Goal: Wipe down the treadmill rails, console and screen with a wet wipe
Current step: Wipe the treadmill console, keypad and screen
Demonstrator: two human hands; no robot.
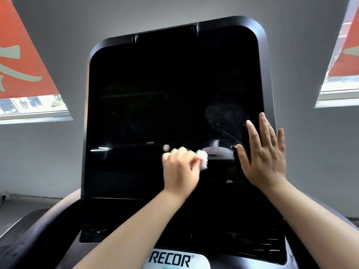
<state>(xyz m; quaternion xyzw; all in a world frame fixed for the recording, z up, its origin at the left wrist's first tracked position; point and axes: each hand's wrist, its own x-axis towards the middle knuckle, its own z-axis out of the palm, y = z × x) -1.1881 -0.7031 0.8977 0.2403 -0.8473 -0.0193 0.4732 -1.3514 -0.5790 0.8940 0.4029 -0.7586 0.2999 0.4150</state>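
Observation:
The treadmill's big black screen (155, 105) fills the middle of the head view, framed by a dark bezel. My left hand (180, 169) grips a small crumpled white wet wipe (203, 159) against the lower middle of the glass. My right hand (264, 154) lies flat with straight fingers on the screen's right edge. A damp, speckled smear (221, 121) shows on the glass just left of my right fingers. Below the screen sits the dark console (242, 230) with a white logo plate (178, 261).
Curved dark rails run out at the lower left (35, 230) and lower right (345, 235). A grey wall stands behind, with windows and red banners at the left (23, 61) and right (347, 51).

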